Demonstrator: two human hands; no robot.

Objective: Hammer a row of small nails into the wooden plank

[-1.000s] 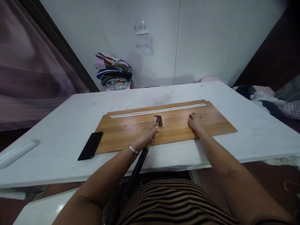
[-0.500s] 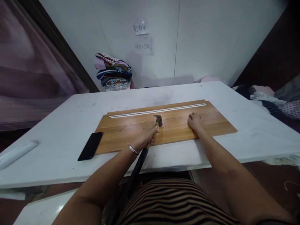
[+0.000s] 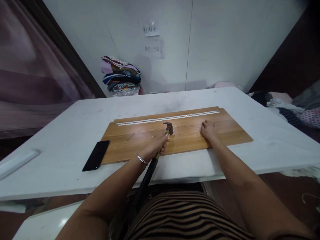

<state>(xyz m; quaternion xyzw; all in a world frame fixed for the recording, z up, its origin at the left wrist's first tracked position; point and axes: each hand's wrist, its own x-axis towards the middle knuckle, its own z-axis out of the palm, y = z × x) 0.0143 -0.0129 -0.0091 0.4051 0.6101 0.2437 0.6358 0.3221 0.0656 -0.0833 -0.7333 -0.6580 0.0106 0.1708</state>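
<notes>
A wooden board [image 3: 185,133] lies on the white table, with two thin white strips [image 3: 170,118] along its far side. My left hand [image 3: 160,144] is wrapped round the handle of a claw hammer [image 3: 169,128], whose head is just above or on the board's middle. Small nails [image 3: 176,135] form a row beside the hammer head. A few loose nails [image 3: 130,136] lie further left. My right hand [image 3: 208,129] rests on the board's right part with fingers curled; whether anything is under them is hidden.
A black phone [image 3: 96,156] lies at the board's left end, partly overlapping it. A white roll [image 3: 18,163] is at the table's left edge. Folded clothes [image 3: 121,76] are stacked against the back wall, and more fabric [image 3: 287,106] is at the right.
</notes>
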